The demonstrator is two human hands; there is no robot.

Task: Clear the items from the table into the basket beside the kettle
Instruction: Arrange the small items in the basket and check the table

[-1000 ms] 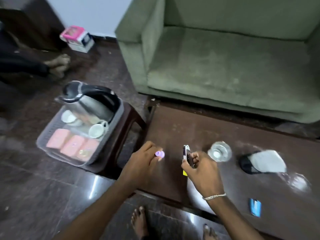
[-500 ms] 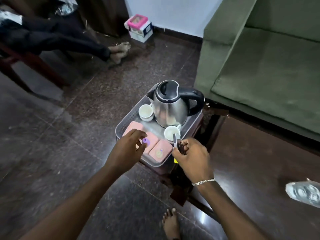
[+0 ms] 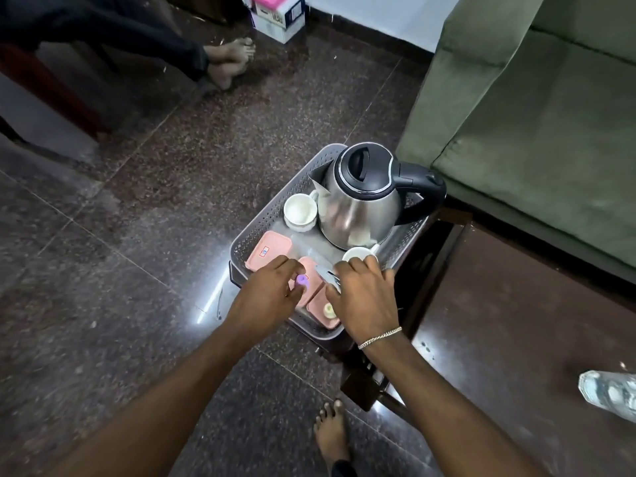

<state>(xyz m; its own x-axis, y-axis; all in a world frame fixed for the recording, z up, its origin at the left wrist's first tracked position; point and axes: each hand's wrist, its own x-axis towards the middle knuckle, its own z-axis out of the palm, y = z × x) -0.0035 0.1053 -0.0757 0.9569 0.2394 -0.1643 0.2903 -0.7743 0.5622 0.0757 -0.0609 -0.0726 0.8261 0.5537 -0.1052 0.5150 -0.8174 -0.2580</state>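
Note:
A grey perforated basket [image 3: 256, 232] sits on a small dark stool and holds a steel kettle [image 3: 361, 197], two white cups and three pink lidded boxes [image 3: 266, 251]. My left hand [image 3: 266, 297] hovers over the basket's near end, pinching a small purple cap-like item [image 3: 302, 280]. Beside it, my right hand [image 3: 363, 294] grips a small metal tool [image 3: 327, 274] above the pink boxes. At the far right, a clear glass [image 3: 609, 394] stands on the dark brown table [image 3: 516, 339].
A green sofa [image 3: 537, 125] stands behind the table. Another person's bare feet [image 3: 229, 62] rest on the dark tiled floor at the top left, near a white and pink box [image 3: 277, 12]. My own foot [image 3: 332, 432] is beside the stool.
Both hands carried their items from the table leftwards and now sit lower over the basket's pink boxes. The view has swung left, so most of the table has left the frame.

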